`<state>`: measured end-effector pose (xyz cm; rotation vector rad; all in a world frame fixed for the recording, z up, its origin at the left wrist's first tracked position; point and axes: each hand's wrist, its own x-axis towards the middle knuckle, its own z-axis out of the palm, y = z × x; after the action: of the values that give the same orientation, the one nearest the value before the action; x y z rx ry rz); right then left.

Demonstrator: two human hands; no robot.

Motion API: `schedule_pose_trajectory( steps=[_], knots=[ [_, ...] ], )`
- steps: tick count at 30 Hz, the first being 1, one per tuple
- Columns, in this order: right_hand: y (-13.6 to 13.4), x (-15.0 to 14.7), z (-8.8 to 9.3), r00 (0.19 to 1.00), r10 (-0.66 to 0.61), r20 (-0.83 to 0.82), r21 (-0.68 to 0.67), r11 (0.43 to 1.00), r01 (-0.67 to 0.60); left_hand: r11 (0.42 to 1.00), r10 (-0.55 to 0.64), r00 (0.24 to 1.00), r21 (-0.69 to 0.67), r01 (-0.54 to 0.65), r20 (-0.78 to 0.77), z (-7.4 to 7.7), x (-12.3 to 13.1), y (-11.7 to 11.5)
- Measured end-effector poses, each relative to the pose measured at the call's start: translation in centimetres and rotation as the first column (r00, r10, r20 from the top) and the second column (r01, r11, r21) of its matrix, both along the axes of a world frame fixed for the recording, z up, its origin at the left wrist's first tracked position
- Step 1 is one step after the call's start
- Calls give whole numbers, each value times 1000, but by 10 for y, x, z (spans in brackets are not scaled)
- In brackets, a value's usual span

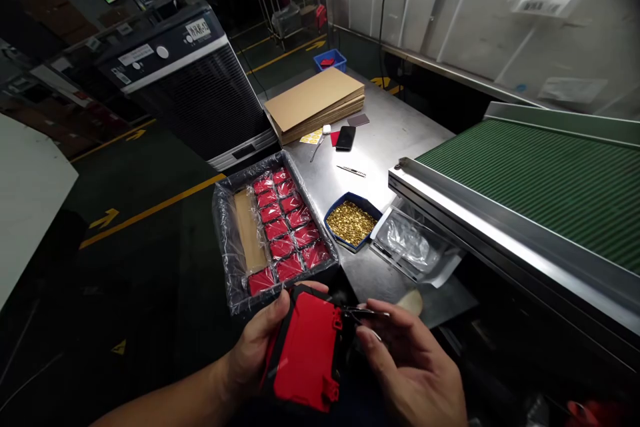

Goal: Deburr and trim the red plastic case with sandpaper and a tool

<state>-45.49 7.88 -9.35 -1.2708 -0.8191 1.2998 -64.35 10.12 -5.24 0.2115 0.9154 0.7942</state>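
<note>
Your left hand (255, 347) grips the red case (307, 357), its long axis running away from you; your right hand (410, 367) pinches tweezers (363, 313) at its far right corner

We hold a red plastic case (306, 353) with a black rim, flat face up and tilted slightly, low in view just in front of the tray's near edge. Thin metal tweezers (361, 313) lie near-horizontal, tips touching the case's upper right edge.
</note>
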Motion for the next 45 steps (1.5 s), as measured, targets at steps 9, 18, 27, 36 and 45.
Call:
schedule_pose_trajectory(
  steps=[9, 18, 27, 36, 45],
  knots=[
    [-10, -7, 0, 986, -62, 156, 109, 993, 46, 999, -22, 999, 41, 23, -27, -1, 2, -3],
    [-10, -8, 1, 975, -69, 210, 170, 985, 33, 992, -47, 998, 119, 50, -30, -2, 3, -6],
    [-15, 1, -1, 955, -296, 34, -115, 948, 298, 997, -40, 981, 72, 27, 191, -10, 4, -3],
    [-20, 1, -38, 764, -104, -636, -315, 940, -134, 935, -36, 994, 348, 70, -102, -1, 1, 0],
    [-22, -16, -17, 649, 103, -754, -124, 947, -295, 782, -103, 923, 543, 305, -370, -8, -11, 1]
  ],
)
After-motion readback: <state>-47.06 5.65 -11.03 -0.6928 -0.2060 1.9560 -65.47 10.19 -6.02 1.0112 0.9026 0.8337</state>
